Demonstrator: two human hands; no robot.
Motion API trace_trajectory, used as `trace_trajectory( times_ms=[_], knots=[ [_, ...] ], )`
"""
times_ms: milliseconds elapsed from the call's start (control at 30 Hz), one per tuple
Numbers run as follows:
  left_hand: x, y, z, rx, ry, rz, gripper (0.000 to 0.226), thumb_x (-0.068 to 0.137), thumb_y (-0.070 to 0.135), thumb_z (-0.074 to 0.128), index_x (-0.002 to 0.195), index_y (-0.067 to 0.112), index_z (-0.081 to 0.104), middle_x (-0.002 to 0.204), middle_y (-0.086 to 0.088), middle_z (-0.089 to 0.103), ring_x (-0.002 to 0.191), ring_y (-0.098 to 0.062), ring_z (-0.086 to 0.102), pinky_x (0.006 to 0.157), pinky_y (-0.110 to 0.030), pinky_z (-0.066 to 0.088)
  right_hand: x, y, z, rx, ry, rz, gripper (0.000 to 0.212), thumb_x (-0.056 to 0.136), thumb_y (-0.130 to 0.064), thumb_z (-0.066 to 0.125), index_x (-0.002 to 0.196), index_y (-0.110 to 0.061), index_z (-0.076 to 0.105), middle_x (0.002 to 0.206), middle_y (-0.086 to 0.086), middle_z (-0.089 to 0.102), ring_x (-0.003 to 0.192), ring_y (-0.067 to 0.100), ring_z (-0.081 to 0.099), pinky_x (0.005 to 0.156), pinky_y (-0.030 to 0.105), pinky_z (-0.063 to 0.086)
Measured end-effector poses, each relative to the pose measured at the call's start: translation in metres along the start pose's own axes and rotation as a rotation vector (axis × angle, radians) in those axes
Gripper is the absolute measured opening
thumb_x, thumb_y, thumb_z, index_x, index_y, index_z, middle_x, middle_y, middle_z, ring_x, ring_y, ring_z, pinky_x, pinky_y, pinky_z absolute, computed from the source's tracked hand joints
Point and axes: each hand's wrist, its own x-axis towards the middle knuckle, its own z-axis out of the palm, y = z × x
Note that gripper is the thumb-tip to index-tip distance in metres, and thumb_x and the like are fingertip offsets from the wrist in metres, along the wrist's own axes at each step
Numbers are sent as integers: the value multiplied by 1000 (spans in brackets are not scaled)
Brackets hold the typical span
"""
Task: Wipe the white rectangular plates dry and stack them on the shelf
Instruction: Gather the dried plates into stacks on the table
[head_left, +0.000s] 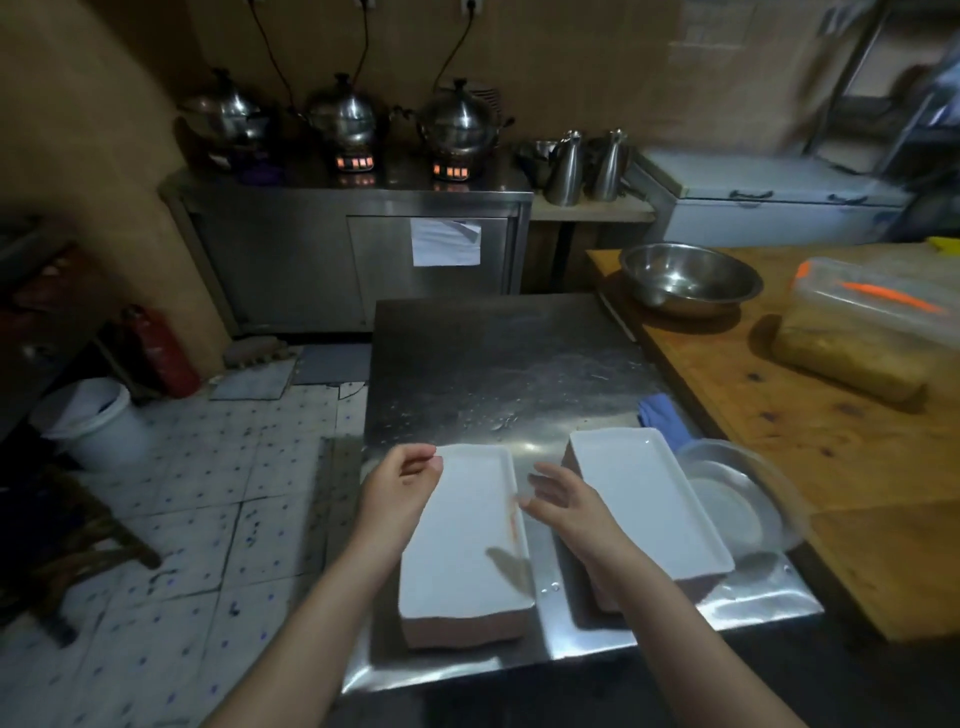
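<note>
Reaching in over the near edge of the steel counter (493, 364), both bare forearms end above two stacks of white rectangular plates. The left stack (462, 551) sits at the near left corner of the counter, its long side running away from the person. The right stack (644, 499) stands just beside it, angled slightly, with a strip of bare steel between them.

The left grip (400, 488) is at the far left corner of the left stack, fingers curled, thumb tip at the top plate's rim. Whether it pinches that rim cannot be told. The right grip (566, 506) is spread and holds nothing, its fingers (540, 483) over the right rim of the left stack and the gap beside it. That rim carries a thin orange smear.

A clear round dish (748, 499) lies against the right stack near the counter's right edge, and a blue cloth (660, 415) lies just beyond them. Water drops dot the middle of the steel.

Along the right edge stands a wooden counter (831, 441) bearing a steel bowl (688, 278) and a lidded plastic tub (867, 332). On the floor to the left are a white bucket (93, 421) and a red extinguisher (161, 353). Farthest back, a steel cabinet (353, 249) carries three lidded pots, with two metal jugs (566, 169) to its right.
</note>
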Motion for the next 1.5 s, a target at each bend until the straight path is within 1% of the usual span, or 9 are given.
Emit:
trace_trajectory(
  times_ms=[167, 333, 533, 733, 900, 1167, 1267, 1400, 1500],
  knots=[
    [-2, -31, -13, -14, 23, -50, 13, 89, 12, 59, 102, 15, 59, 92, 9, 60, 85, -2, 56, 68, -8, 42, -4, 23, 19, -46, -2, 91, 71, 84, -26, 70, 144, -19, 34, 148, 0, 37, 133, 14, 36, 97, 27, 35],
    [2, -59, -6, -67, 6, -186, 27, 87, 7, 60, 114, 10, 57, 115, -5, 60, 106, -17, 56, 91, -31, 47, 3, 36, 24, 5, 2, 159, 74, 87, -30, 66, 149, -21, 26, 154, 0, 28, 140, 18, 27, 104, 33, 31],
    [10, -77, -2, -191, 52, -206, 51, 88, 4, 58, 134, 20, 43, 135, 4, 47, 115, -8, 48, 81, -24, 44, 9, 41, 24, 108, -90, 280, 67, 90, -24, 61, 148, -24, 28, 151, -2, 33, 131, 20, 42, 106, 36, 38],
    [20, -102, -1, -251, -127, -356, 67, 88, 18, 62, 144, 35, 29, 143, 4, 43, 117, -17, 56, 74, -25, 52, 17, 47, 27, 184, -204, 259, 85, 74, -36, 63, 149, -28, 23, 146, 0, 42, 126, 22, 49, 107, 48, 39],
    [20, -117, 3, -424, -245, -418, 66, 77, 26, 63, 137, 39, 39, 126, 3, 62, 109, -24, 63, 91, -47, 50, 27, 67, 32, 239, -240, 216, 72, 80, -30, 62, 144, -38, 29, 133, -7, 56, 119, 18, 57, 101, 45, 45],
    [21, -126, 10, -519, -256, -504, 68, 66, 27, 61, 133, 22, 48, 112, -3, 68, 104, -29, 63, 95, -51, 45, 31, 88, 41, 265, -127, 289, 67, 85, -19, 60, 144, -32, 31, 98, -18, 70, 92, 1, 67, 71, 13, 50],
    [24, -130, 9, -517, -263, -510, 86, 69, 23, 56, 148, 23, 22, 144, -10, 43, 124, -35, 48, 99, -52, 41, 34, 81, 46, 292, -84, 282, 60, 90, -22, 54, 142, -33, 28, 107, -14, 62, 83, -8, 65, 70, 7, 48],
    [21, -134, 8, -540, -287, -558, 85, 70, 25, 58, 147, 19, 23, 144, -15, 41, 122, -35, 50, 89, -44, 50, 44, 74, 51, 235, -99, 254, 39, 98, 10, 19, 124, -19, 24, 41, -17, 50, 33, -3, 46, 46, 8, 38],
    [14, -140, 4, -565, -309, -667, 83, 67, 40, 65, 143, 25, 35, 135, -8, 54, 113, -26, 59, 81, -38, 53, 43, 71, 54, 140, -55, 272, 48, 97, 13, 20, 131, -22, 19, 32, -17, 45, 30, -2, 44, 47, 8, 37]
  ],
)
